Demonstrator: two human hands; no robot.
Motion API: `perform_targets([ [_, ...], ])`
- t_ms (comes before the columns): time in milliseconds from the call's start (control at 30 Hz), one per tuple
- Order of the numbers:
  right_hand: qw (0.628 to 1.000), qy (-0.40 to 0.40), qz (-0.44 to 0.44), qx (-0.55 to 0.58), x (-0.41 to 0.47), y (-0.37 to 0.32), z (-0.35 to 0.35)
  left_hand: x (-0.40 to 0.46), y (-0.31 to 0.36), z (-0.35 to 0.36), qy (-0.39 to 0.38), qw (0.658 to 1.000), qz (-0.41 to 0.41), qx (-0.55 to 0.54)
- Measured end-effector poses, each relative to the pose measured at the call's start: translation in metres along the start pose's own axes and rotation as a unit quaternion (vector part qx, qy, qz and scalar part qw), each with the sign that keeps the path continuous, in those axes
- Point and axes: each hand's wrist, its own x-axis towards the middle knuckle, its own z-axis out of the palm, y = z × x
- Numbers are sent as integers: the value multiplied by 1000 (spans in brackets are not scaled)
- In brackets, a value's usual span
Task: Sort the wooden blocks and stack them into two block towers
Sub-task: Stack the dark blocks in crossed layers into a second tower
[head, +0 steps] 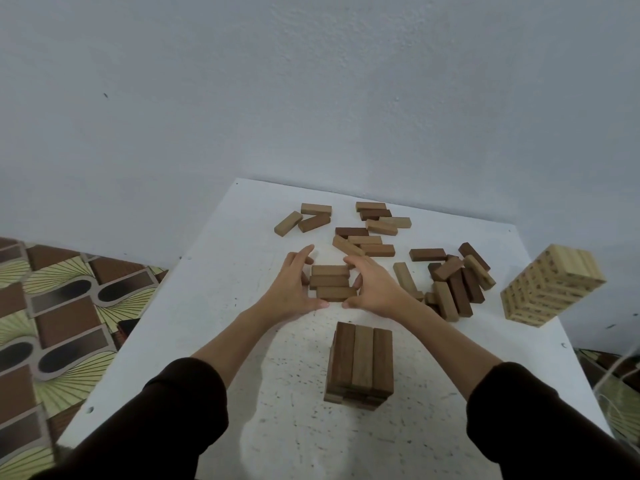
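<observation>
While both hands bracketed a row of three brown blocks (pixel 331 283) near the middle of the white surface (pixel 214 306), the task stood roughly part-done. The left hand (pixel 294 289) sat at the row's 9 o'clock side and the right hand (pixel 375 289) at its 3 o'clock side; the fingers (pixel 304 254) of each were curved around the row's ends, thumbs nearly meeting at its 6 o'clock edge. They appeared to squeeze the three blocks together as one layer, though full contact on the far side could not be confirmed.

Done so far, as judged: a pale block tower (pixel 550 284) stood tall at 3 o'clock near the surface's right edge, apparently complete. A short dark tower (pixel 360 365) stood at 6 o'clock, just nearer the person than the hands, only a few layers high, its top layer three blocks side by side.

Left to do: many loose blocks. One heap (pixel 457 282) lay at about 2 o'clock between the hands and the pale tower; a scatter (pixel 367 233) lay at 12 o'clock; three more blocks (pixel 304 218) sat at 11 o'clock. Shades were mixed light and dark brown.

Judgement: the gripped row was probably the next layer for the dark tower, to be laid crosswise. Most stacking on that tower remained.
</observation>
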Motion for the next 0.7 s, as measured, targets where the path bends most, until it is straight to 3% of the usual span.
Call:
perform_targets([
  [700,1000,-3,-3,18,2,-1,0,-2,-8,1,4,1000,7,-18],
])
